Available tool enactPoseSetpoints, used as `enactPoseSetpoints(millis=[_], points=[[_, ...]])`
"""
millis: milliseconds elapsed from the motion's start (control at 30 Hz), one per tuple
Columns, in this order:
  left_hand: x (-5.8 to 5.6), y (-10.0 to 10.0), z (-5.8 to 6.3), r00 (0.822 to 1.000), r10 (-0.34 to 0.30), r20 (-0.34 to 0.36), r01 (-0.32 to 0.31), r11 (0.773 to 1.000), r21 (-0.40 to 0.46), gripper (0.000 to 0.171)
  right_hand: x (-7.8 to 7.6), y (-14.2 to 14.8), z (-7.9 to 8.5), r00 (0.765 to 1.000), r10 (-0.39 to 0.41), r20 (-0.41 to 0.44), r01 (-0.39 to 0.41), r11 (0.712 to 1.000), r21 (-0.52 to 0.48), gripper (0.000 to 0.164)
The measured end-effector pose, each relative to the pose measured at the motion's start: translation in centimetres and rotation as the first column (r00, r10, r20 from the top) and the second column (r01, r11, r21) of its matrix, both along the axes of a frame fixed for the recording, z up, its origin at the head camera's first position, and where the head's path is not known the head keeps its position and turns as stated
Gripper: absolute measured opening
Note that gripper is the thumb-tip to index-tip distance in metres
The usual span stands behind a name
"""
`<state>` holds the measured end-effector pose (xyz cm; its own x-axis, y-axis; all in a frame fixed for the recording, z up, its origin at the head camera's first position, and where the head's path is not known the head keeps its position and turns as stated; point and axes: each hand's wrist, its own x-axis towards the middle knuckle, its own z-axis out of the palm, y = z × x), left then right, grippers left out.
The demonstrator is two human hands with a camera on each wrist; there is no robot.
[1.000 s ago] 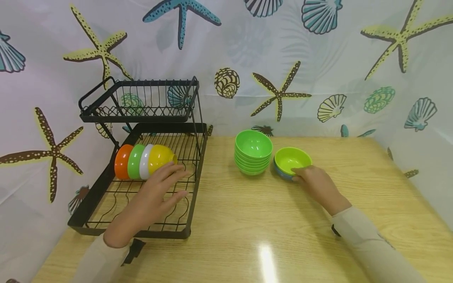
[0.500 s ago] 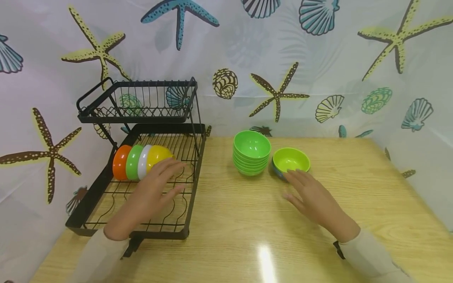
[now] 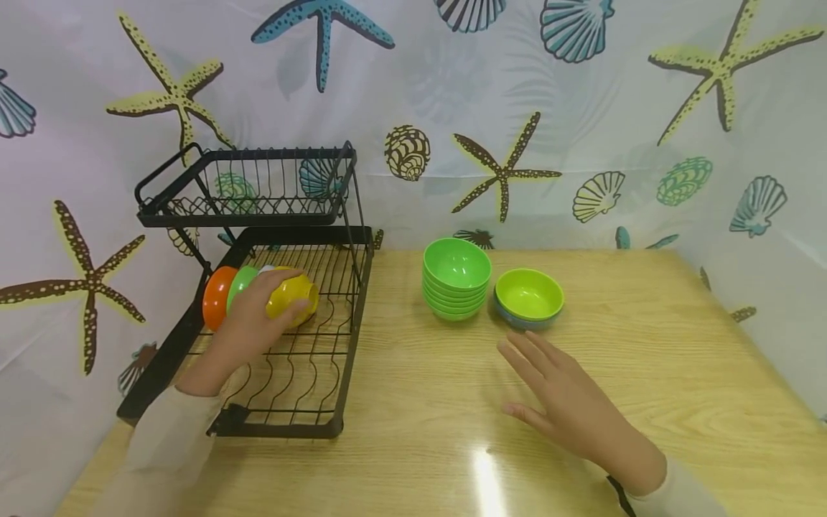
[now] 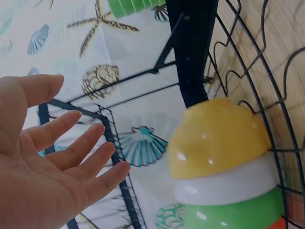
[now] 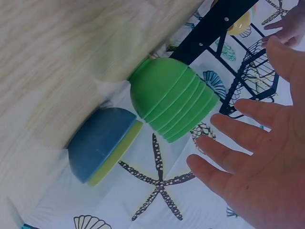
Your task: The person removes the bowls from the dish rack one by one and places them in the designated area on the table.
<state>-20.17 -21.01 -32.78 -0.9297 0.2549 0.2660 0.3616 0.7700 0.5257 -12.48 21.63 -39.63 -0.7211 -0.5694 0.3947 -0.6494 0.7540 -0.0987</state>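
Note:
In the head view my left hand overlaps a row of nested bowls lying on their sides in the dish rack. The row runs from an orange bowl through green and white to a yellow bowl. The left wrist view shows that hand's fingers extended, apart from the bowls and holding nothing. My right hand hovers over the table with fingers extended. Beyond it sit a lime bowl, nested in a blue bowl, and a stack of green bowls.
The rack's black upper tier rises over the back of its lower tray. A wooden table carries everything. Behind it hangs a white curtain printed with starfish and shells.
My right hand has let go of the lime bowl's rim and drawn back toward me. My left hand has moved left and slightly up, over the row of bowls.

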Motion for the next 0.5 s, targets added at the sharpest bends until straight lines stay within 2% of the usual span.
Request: enactPoseSetpoints(millis=[233,367,500], points=[[-1.1,-1.5,-0.8,0.997,0.055,0.051,-0.056,0.998,0.013,0.052,1.7,-0.6,0.4,0.999,0.024,-0.023,-0.023,1.000,0.015,0.076],[-1.7,-2.0,-1.2,0.994,0.073,0.076,-0.074,0.997,0.010,0.057,2.3,-0.8,0.6,0.997,0.042,-0.059,-0.042,0.999,0.003,0.075],[-2.2,-2.2,-1.3,0.987,0.091,0.133,-0.092,0.996,0.000,0.063,2.6,-0.9,0.7,0.995,0.048,-0.084,-0.049,0.999,-0.005,0.076]])
